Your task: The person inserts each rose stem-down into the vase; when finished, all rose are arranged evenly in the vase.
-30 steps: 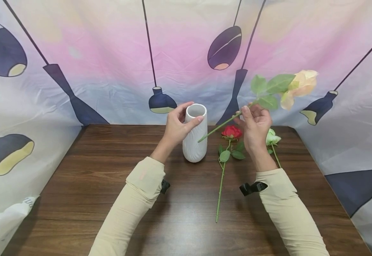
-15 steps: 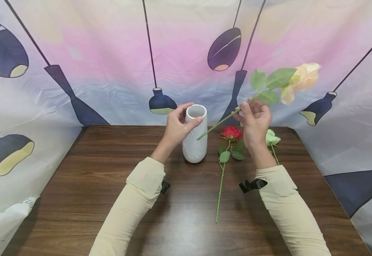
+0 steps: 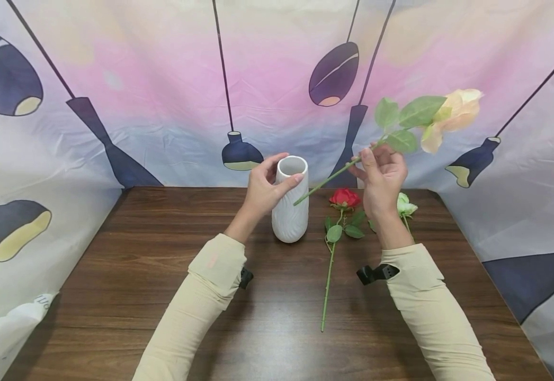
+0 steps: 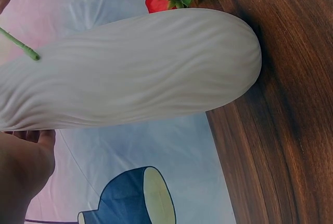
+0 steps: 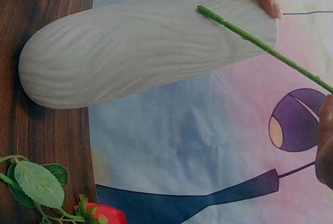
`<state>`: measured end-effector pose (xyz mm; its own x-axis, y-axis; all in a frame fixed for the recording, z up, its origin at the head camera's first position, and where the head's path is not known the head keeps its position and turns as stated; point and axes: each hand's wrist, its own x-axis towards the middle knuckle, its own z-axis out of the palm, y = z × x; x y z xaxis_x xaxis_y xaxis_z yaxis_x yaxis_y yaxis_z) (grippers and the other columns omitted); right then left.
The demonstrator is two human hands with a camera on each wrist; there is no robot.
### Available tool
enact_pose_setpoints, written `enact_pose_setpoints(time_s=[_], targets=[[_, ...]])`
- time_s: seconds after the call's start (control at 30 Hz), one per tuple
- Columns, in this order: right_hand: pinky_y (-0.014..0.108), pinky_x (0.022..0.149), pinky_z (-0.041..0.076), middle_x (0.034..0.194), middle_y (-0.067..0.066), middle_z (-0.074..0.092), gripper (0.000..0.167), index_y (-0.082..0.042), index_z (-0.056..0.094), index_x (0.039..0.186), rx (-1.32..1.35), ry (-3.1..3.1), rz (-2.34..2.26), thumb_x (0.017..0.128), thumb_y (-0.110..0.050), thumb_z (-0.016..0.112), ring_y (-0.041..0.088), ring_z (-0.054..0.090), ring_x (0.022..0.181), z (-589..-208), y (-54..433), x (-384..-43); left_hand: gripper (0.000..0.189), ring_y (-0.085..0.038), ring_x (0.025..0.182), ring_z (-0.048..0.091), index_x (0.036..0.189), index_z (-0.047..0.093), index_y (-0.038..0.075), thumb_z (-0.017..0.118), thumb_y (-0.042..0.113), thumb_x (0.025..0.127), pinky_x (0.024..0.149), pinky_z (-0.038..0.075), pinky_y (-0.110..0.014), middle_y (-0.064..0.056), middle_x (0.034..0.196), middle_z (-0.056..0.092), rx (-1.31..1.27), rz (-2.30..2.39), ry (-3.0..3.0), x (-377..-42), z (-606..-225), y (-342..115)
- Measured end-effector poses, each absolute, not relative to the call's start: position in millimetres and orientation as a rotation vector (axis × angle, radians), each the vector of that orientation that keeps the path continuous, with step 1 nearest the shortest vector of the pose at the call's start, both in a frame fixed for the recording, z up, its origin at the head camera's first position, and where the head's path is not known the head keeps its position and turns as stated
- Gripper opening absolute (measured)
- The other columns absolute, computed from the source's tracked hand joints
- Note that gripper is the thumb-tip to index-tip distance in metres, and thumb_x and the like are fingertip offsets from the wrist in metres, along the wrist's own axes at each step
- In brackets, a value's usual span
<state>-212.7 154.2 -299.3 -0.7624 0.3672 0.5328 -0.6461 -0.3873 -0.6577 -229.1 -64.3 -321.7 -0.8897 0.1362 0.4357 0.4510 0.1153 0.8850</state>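
- My left hand [image 3: 267, 188] grips the vase [image 3: 290, 217], upright on the table [image 3: 172, 243];
- my right hand [image 3: 384, 182] pinches the peach rose [image 3: 403, 141], stem tip [image 3: 297, 203] below the rim [image 3: 306, 166];
- probably lining up; next move calls for raising the tip

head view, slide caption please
Left hand grips a white vase, right hand holds a peach rose; a red rose lies nearby.

vase [image 3: 288, 225] – ridged, ceramic-looking | table [image 3: 272, 333] – glossy wood-grain | creased cloth backdrop [image 3: 162, 79]
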Motion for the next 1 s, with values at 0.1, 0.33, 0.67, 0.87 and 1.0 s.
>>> enact_pose_setpoints(time_s=[0.1,0.33,0.67,0.87,1.0], targets=[[0.026,0.061,0.062,0.079,0.000,0.068,0.017,-0.008,0.060,0.095,0.406,-1.207,2.158,0.098,0.007,0.056,0.012,0.071,0.071,-298.7,154.3,-211.9,0.057,-0.028,0.103,0.068,0.139,0.058,-0.001,0.078,0.010,0.087,0.087,0.055,-0.022,-0.024,0.118,0.069,-0.576,-1.851,-2.150,-229.2,-322.2,-64.3],[0.025,0.061,0.062,0.080,0.000,0.069,0.016,-0.008,0.059,0.095,0.412,-1.183,2.156,0.098,0.007,0.055,0.011,0.070,0.071,-296.5,154.3,-209.8,0.058,-0.028,0.102,0.068,0.139,0.056,-0.004,0.078,0.009,0.087,0.085,0.054,-0.020,-0.025,0.118,0.068,-0.582,-1.844,-2.148,-229.0,-322.4,-64.3],[0.026,0.060,0.062,0.079,0.002,0.068,0.016,-0.007,0.060,0.098,0.409,-1.153,2.158,0.097,0.008,0.055,0.012,0.069,0.069,-294.9,154.8,-210.4,0.056,-0.028,0.102,0.068,0.139,0.058,-0.001,0.078,0.009,0.087,0.085,0.054,-0.020,-0.024,0.118,0.068,-0.582,-1.839,-2.149,-228.4,-321.8,-63.9],[0.026,0.060,0.062,0.078,0.002,0.067,0.014,-0.006,0.059,0.099,0.396,-1.145,2.167,0.097,0.008,0.055,0.013,0.068,0.068,-293.0,155.5,-210.5,0.057,-0.028,0.102,0.068,0.138,0.058,-0.002,0.079,0.010,0.087,0.085,0.054,-0.021,-0.024,0.117,0.069,-0.574,-1.838,-2.150,-229.8,-322.0,-64.4],[0.026,0.060,0.062,0.078,0.002,0.066,0.013,-0.005,0.058,0.100,0.379,-1.128,2.184,0.098,0.007,0.056,0.013,0.068,0.069,-291.5,156.5,-211.3,0.057,-0.027,0.101,0.068,0.138,0.058,-0.002,0.079,0.010,0.086,0.084,0.054,-0.019,-0.024,0.117,0.069,-0.572,-1.842,-2.150,-229.8,-321.7,-64.1]])
